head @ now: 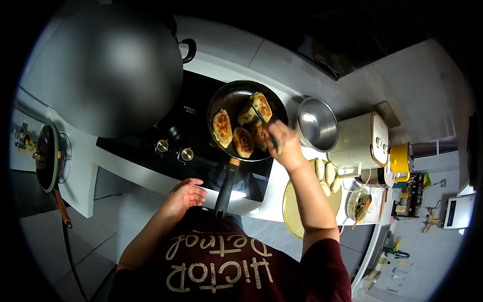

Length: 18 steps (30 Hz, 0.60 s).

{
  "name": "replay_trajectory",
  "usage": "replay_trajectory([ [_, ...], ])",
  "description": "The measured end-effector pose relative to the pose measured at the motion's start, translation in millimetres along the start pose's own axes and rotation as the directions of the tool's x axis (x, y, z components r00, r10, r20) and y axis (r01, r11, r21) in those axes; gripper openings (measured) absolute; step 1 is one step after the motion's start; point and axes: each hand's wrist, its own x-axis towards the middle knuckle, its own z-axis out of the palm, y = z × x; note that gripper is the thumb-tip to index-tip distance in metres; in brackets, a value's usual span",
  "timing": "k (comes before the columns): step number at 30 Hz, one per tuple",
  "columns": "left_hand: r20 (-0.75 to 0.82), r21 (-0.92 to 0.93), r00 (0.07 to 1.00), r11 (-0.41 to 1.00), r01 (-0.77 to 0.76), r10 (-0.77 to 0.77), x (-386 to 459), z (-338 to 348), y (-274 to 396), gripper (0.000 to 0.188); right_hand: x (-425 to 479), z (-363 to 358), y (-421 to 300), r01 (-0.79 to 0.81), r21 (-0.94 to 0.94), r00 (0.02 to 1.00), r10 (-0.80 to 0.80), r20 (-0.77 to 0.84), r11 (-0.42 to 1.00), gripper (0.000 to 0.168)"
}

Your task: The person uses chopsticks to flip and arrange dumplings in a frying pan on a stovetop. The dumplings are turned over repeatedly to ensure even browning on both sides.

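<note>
My right hand (282, 142) is closed around chopsticks (258, 112), whose tips touch a browned dumpling (247, 113) in the frying pan (247, 86). Several more large dumplings lie around it, among them one at the pan's left (222, 128) and one near the handle side (243, 142), their upturned faces golden brown. The pan sits on a black glass cooktop (200, 171), its dark handle (226, 188) pointing towards my body. Beside that handle, my left hand (185, 196) is held with its fingers apart and nothing in it.
Right of the pan stand a steel bowl (319, 122) and a light-coloured appliance (358, 139). A round yellow tray (292, 205) holds pale uncooked dumplings (330, 173); a bowl of filling (356, 205) is beyond. A lidded pan (47, 158) is at far left, near a large blurred round area.
</note>
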Motion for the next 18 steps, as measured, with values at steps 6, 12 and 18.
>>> replay_trajectory([
  [6, 0.044, 0.045, 0.999, 0.999, 0.017, -0.019, 7, 0, -4, 0.038, -57, 28, -13, 0.191, -0.2, 0.981, -0.194, 0.002, 0.961, 0.029],
  [12, 0.024, 0.066, 0.999, 0.997, 0.042, -0.044, 6, 2, -6, 0.037, -69, 33, -18, 0.219, -0.29, 0.966, -0.249, -0.071, 0.931, 0.031],
  [18, 0.016, 0.026, 0.999, 0.999, 0.047, -0.048, 4, 6, -4, 0.032, -70, 31, -19, 0.219, -0.315, 0.964, -0.255, -0.077, 0.923, 0.03],
])
